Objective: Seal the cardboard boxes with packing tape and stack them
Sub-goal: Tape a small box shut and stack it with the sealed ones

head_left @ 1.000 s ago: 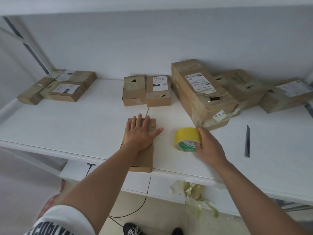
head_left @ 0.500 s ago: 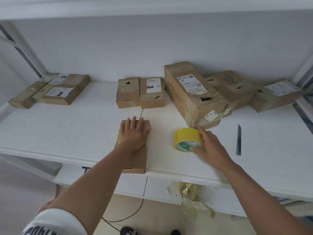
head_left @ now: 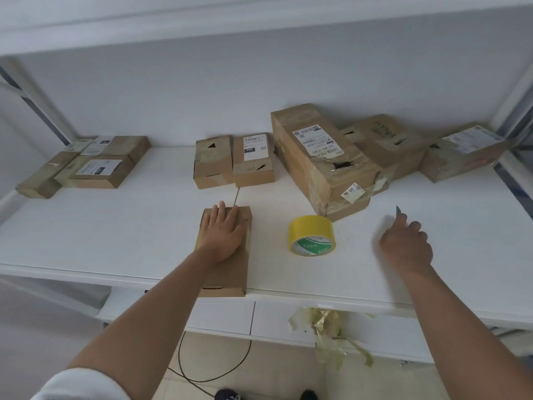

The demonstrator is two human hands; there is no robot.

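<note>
Left hand (head_left: 223,233) presses flat box (head_left: 227,272); tape roll (head_left: 312,235) beside big box (head_left: 323,160).

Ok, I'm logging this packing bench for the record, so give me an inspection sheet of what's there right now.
Surface: white table, bare in places.
Job's things: flat box overhanging the near edge; yellow tape roll standing beside it.
Clutter: other boxes along the wall; tape scraps hanging under the edge; blade tip.
Hands: left hand flat on the flat box; right hand over the blade, grip unclear.
Cables: black cable on the floor.
Surroundings: white wall, shelf frame.
</note>
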